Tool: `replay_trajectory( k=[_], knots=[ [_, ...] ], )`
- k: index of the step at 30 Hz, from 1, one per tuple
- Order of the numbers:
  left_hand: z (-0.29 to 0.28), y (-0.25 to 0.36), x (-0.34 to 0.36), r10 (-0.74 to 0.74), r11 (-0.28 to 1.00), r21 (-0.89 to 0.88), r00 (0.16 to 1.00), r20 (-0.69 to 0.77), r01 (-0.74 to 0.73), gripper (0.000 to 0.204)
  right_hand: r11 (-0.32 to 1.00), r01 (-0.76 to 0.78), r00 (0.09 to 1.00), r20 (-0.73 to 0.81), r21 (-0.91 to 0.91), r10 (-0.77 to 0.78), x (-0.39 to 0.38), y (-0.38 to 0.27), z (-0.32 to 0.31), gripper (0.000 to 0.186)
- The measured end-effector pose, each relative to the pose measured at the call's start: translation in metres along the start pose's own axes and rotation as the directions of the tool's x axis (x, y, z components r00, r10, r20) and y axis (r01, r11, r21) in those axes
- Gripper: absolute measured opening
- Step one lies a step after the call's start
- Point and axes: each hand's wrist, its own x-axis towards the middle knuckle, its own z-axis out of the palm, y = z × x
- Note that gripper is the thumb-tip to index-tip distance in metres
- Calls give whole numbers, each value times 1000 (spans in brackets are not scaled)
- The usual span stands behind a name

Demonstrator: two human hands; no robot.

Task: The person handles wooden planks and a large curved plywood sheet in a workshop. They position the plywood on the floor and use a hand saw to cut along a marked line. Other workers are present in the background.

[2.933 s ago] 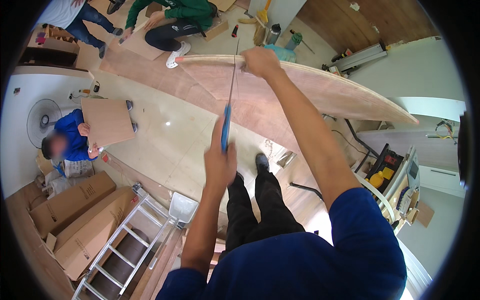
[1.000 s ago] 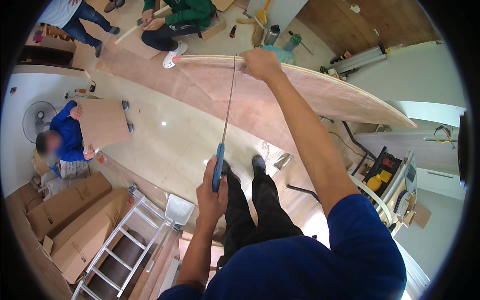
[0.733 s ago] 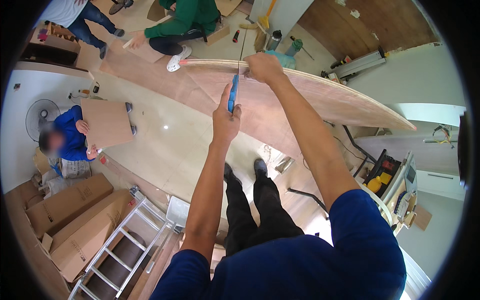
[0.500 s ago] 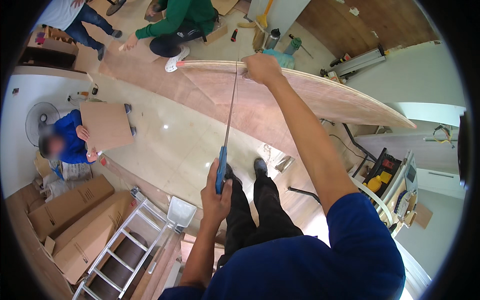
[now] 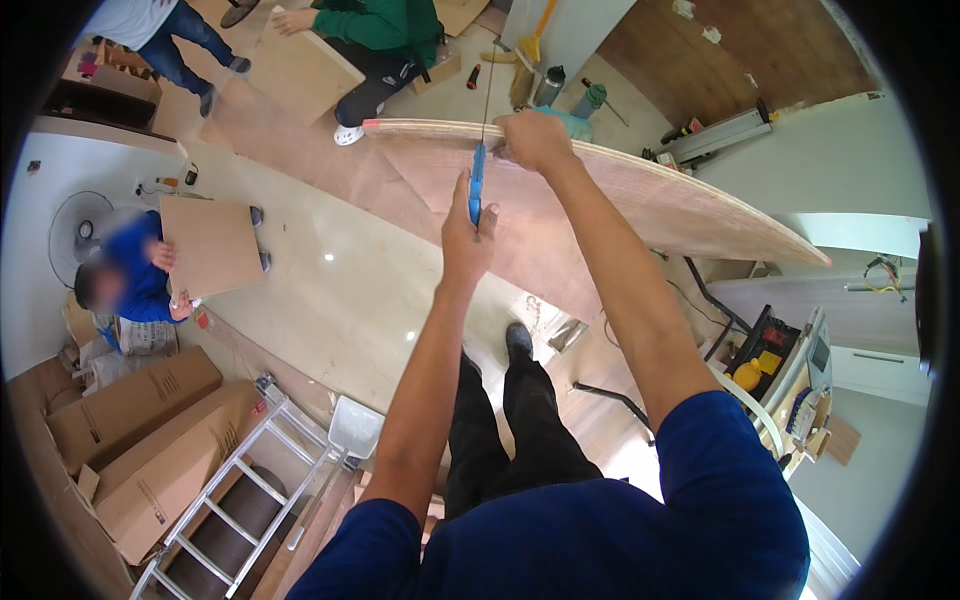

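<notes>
A hand saw (image 5: 477, 182) with a blue handle is gripped in my left hand (image 5: 468, 235). Its thin blade runs away from me across the top edge of a long plywood sheet (image 5: 620, 195), where it sits in a cut. The sheet stands on edge, tilted, with its layered rim facing up. Just right of the blade, my right hand (image 5: 537, 140) is closed over that rim, fingers partly hidden behind the wood.
A person in green (image 5: 375, 40) crouches beyond the sheet with a board (image 5: 305, 70). Another person in blue (image 5: 135, 265) holds a square panel (image 5: 212, 248) at left. An aluminium ladder (image 5: 235, 500), cardboard boxes (image 5: 135, 410) and a dustpan (image 5: 355, 427) lie lower left. Bottles (image 5: 549, 86) stand behind the sheet.
My left hand has pushed the saw forward, so its handle is now close to the plywood edge. My right hand stays on the rim. The person in green has brought up a board.
</notes>
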Motion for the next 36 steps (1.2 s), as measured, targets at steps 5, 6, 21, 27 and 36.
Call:
replay_trajectory(
  k=[5,6,21,27,36],
  knots=[
    [12,-7,-7,-171,985,38,985,28,170,65,998,13,1000,-18,-57,-14,1,-3,4,30],
    [10,-2,-6,-77,995,67,997,-8,77,65,1000,17,999,-34,-26,-18,0,-4,3,33],
    [-79,123,-84,-179,958,241,980,83,154,63,999,-12,998,66,-31,14,12,1,-4,38],
    [-65,117,-79,-267,940,251,957,112,232,66,1000,-29,995,91,4,29,15,5,-4,46],
    [-59,128,-92,-278,950,157,960,37,269,68,977,213,977,-24,8,-213,32,25,14,37]
  ],
)
